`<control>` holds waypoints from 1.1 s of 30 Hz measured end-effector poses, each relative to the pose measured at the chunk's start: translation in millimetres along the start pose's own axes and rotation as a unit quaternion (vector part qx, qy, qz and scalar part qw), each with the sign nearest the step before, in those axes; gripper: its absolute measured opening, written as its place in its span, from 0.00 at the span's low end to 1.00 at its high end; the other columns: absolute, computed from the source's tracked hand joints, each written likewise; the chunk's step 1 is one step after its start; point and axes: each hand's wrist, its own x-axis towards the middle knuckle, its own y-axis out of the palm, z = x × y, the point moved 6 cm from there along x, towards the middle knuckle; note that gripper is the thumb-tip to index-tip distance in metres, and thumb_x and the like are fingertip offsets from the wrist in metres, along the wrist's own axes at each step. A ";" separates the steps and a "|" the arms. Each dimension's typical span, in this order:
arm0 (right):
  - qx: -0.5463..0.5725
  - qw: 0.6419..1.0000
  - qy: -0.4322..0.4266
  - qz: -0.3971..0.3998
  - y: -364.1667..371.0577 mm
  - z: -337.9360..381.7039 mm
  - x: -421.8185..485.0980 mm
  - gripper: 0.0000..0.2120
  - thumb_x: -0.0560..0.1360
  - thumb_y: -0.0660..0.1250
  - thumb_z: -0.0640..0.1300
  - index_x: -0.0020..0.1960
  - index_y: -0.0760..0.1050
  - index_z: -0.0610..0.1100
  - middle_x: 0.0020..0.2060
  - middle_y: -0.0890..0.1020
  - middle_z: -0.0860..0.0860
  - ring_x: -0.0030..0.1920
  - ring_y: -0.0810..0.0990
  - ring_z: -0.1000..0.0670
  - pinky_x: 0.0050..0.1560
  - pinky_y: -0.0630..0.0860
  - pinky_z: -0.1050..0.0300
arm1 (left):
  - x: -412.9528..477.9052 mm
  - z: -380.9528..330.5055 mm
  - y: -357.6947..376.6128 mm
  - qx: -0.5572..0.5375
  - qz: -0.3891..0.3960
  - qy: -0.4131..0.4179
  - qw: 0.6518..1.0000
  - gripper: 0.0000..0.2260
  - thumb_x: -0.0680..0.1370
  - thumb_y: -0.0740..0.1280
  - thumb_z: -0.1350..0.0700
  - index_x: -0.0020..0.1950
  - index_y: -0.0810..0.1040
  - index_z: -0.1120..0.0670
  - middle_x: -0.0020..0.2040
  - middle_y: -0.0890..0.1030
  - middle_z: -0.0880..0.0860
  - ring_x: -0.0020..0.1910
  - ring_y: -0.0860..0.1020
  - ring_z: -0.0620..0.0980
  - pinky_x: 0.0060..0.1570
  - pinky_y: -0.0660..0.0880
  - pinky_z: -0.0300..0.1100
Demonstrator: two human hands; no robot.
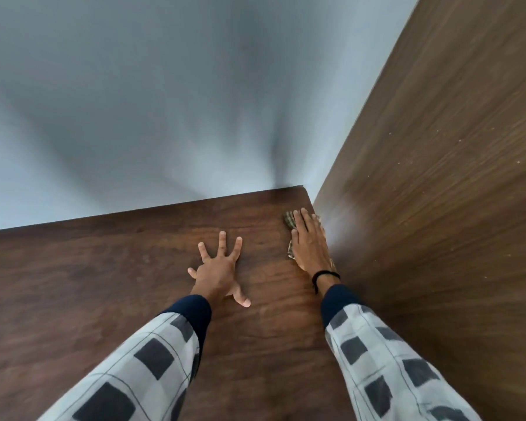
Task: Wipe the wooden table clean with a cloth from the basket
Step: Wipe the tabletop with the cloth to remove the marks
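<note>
Two risks logged from this pos.

1) Could bunch or snag cloth (289, 220) against side panel (438, 177). Lies at far R corner of table (88, 284), tight beside panel, mostly hidden under R hand (310, 241); only a checked edge visible past fingertips and along thumb side. Likely cause: sideways stroke toward panel, or too light a press, w/ palm sliding over fabric instead of dragging it.

2) Could leave an unwiped strip along back wall (134, 101) and panel. Corner awkward for a flat palm. No way to judge remaining dust from this view.

Also poss.: fresh smears on wood from L hand (217, 265), planted bare on surface near centre, apart from cloth. Would need a pass over that patch too.

R hand:
- flat, palm down, fingers straight and held close together, pointing toward back wall
- pressing on cloth; no curl, no pinch
- little-finger side just beside panel; contact or not, cannot tell
- black band (325, 274) at wrist

L hand:
- wide open, fingers and thumb splayed, palm down
- touching bare table only, holding nothing
- prob. bracing body wt during reach (judgement, not observed)

Basket: not in view.

Stage est.: mid-wipe, far R corner in hand. Status of rest of table unknown; no visible diff. betw. wiped and unwiped wood.
</note>
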 end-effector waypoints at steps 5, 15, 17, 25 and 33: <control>-0.002 0.998 0.059 -0.022 3.4 -39.5 -121.4 0.25 0.85 0.52 0.46 0.81 0.56 0.43 0.80 0.59 0.44 0.80 0.56 0.41 0.79 0.53 0.46 | -1.0 -2.1 -1.6 -0.009 0.001 0.005 1.000 0.69 0.56 0.84 0.42 0.78 0.33 0.37 0.76 0.25 0.44 0.75 0.31 0.68 0.64 0.54 0.80; -0.051 0.996 0.069 -0.002 11.4 -31.4 -110.1 0.26 0.83 0.51 0.46 0.81 0.58 0.46 0.80 0.59 0.45 0.80 0.56 0.41 0.78 0.56 0.40 | 0.0 -4.3 -1.8 -0.015 0.016 -0.004 1.000 0.69 0.57 0.84 0.43 0.77 0.31 0.37 0.75 0.23 0.44 0.74 0.29 0.68 0.64 0.51 0.81; -0.033 0.997 0.065 0.006 8.0 -19.5 -67.3 0.25 0.84 0.53 0.45 0.82 0.57 0.48 0.81 0.57 0.46 0.81 0.53 0.41 0.80 0.51 0.42 | -0.6 -4.2 -1.0 -0.010 0.016 -0.004 1.000 0.70 0.57 0.84 0.43 0.77 0.31 0.37 0.75 0.23 0.44 0.74 0.29 0.68 0.65 0.52 0.80; -0.038 0.997 0.061 -0.013 14.1 -26.5 -97.6 0.26 0.85 0.47 0.49 0.82 0.55 0.47 0.81 0.57 0.47 0.80 0.54 0.41 0.80 0.53 0.43 | -1.6 -2.3 0.4 -0.005 0.014 -0.001 1.000 0.70 0.56 0.84 0.43 0.77 0.31 0.36 0.75 0.23 0.43 0.75 0.30 0.68 0.65 0.54 0.79; -0.019 0.983 0.161 -0.082 23.3 -51.4 -244.5 0.28 0.80 0.51 0.51 0.78 0.65 0.45 0.78 0.65 0.46 0.77 0.64 0.40 0.72 0.68 0.36 | -2.9 -3.3 -0.1 -0.005 0.011 0.005 1.000 0.69 0.57 0.84 0.43 0.77 0.31 0.37 0.75 0.23 0.45 0.75 0.30 0.69 0.65 0.53 0.80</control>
